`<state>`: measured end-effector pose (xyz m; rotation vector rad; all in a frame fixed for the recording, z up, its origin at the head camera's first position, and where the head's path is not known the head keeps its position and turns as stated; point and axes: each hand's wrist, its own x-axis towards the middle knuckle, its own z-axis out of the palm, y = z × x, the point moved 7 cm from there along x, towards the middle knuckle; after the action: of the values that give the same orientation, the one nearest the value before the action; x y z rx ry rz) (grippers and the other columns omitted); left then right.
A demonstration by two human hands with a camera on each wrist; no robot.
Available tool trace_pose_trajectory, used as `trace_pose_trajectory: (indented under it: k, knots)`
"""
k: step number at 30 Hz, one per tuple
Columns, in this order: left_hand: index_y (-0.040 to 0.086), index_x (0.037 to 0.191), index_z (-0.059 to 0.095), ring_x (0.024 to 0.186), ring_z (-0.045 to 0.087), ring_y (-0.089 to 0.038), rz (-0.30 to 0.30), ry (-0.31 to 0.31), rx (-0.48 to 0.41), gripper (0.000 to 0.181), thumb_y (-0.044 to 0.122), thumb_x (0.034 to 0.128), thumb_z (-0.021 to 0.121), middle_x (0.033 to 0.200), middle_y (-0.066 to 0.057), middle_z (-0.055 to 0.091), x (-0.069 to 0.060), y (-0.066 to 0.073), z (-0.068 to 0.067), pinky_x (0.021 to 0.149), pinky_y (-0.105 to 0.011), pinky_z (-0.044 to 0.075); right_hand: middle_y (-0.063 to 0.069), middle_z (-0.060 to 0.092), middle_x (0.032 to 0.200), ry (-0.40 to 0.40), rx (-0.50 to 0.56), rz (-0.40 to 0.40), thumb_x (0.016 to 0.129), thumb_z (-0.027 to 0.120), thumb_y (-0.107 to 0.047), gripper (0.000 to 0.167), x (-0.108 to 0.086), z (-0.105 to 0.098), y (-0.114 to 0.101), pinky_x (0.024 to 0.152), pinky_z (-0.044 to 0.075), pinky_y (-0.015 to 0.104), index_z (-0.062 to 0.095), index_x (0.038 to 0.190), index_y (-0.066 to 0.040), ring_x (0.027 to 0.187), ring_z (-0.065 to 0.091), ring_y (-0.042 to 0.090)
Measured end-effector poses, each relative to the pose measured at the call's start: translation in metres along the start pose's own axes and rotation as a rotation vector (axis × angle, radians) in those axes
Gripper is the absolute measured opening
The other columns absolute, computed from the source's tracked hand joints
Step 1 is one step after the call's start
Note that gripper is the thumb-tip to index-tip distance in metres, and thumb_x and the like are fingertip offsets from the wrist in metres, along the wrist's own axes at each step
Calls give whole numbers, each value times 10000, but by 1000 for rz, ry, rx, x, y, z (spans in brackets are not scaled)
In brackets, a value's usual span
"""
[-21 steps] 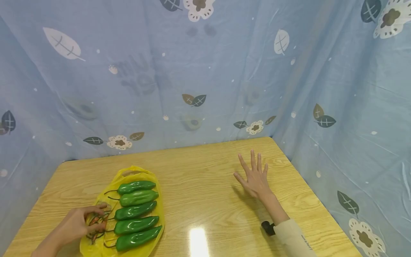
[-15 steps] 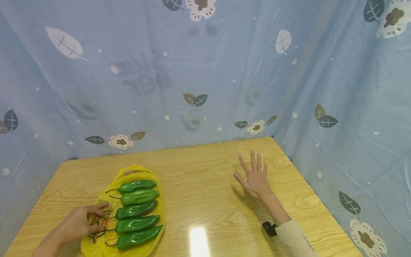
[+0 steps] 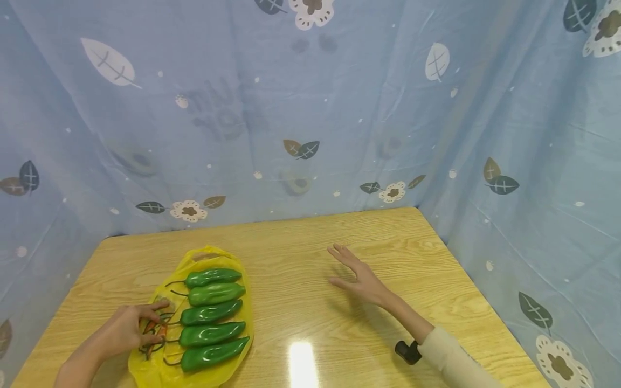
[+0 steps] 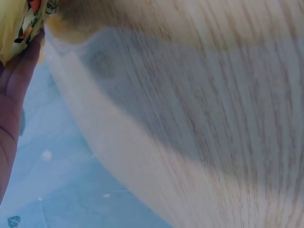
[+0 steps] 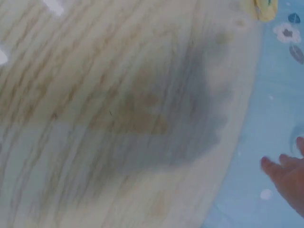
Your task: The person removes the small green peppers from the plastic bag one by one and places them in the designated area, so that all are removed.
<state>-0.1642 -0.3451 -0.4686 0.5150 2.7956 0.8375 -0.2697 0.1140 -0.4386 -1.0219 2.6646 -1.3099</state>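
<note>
My left hand (image 3: 127,327) rests at the left side of a yellow plastic bag (image 3: 228,372) in the head view. Its thumb and index finger are spread apart over a cluster of small red and green chili peppers (image 3: 156,330), whose undersides are hidden. In the left wrist view, straight fingers (image 4: 23,71) lie against the chili cluster (image 4: 29,23). Several large green peppers (image 3: 213,330) lie in a column on the bag. My right hand (image 3: 361,277) hovers over the table, fingers extended, holding nothing; part of it shows blurred in the right wrist view.
The wood-grain table (image 3: 291,258) carries a bright glare patch near its front. A blue patterned curtain (image 3: 310,108) stands behind it and along both sides. A small black device (image 3: 408,352) sits at the right wrist.
My right hand has turned and shifted left, its fingers now pointing toward the bag side. The left hand keeps its place on the chili peppers. The head view has shifted slightly.
</note>
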Motion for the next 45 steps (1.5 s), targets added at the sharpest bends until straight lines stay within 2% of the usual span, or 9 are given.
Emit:
trace_pose_trajectory:
  k: [6,10,14,17,20,22,35,40,45]
  knots:
    - [136,940,745,518,434,-1,-11,-20,-12,301,365,752,800,1304,-316,506,0,1,0,449,-202,359,133,427,1464,41,214,-36,898,680,-86,600,4,4,-1,1028,389,535,433,1445,-64,1318,426,351]
    - [135,938,742,546,434,-7,-15,-23,-12,299,362,751,801,1307,-316,503,1,2,0,459,-203,352,228,493,1380,55,335,-68,874,660,44,537,8,7,-10,948,439,570,470,1376,68,1222,501,422]
    - [145,927,743,711,590,-102,-14,-8,12,298,367,739,807,1293,-300,526,1,3,-2,473,-206,363,307,507,1314,31,448,-97,859,634,116,478,11,16,-24,896,452,598,488,1313,146,1166,517,479]
    - [141,928,743,659,570,-77,-9,3,19,300,364,738,809,1286,-293,533,0,4,-3,467,-201,363,317,505,1305,1,521,-107,868,629,108,457,13,30,-25,908,450,578,506,1307,132,1157,536,459]
    - [126,938,740,500,380,12,-6,1,5,307,355,745,807,1292,-301,523,-1,4,-2,455,-195,355,303,510,1310,-35,587,-118,880,637,74,453,16,46,-24,927,442,558,513,1313,114,1161,543,441]
    - [127,940,740,476,344,18,-4,4,-1,304,353,748,806,1295,-301,520,-1,4,-2,450,-192,355,285,515,1316,-60,625,-116,883,652,38,459,18,56,-27,941,436,549,519,1319,95,1169,548,416]
    - [112,948,742,473,351,11,-20,13,6,317,337,737,817,1303,-288,525,0,4,-4,459,-193,354,273,529,1306,-192,752,-108,862,677,39,470,35,111,-61,943,445,537,535,1306,94,1156,572,380]
    - [127,946,741,672,546,-32,-45,8,11,313,338,729,821,1315,-270,526,-1,2,-4,475,-207,363,283,536,1285,-256,806,-106,865,655,77,465,42,134,-78,931,484,455,514,1306,120,1140,561,435]
    - [114,947,733,631,520,-40,-58,5,-18,305,312,734,823,1327,-275,513,-1,2,-3,463,-207,352,282,557,1263,-289,814,-79,850,663,92,450,52,154,-87,925,503,374,548,1285,105,1136,558,451]
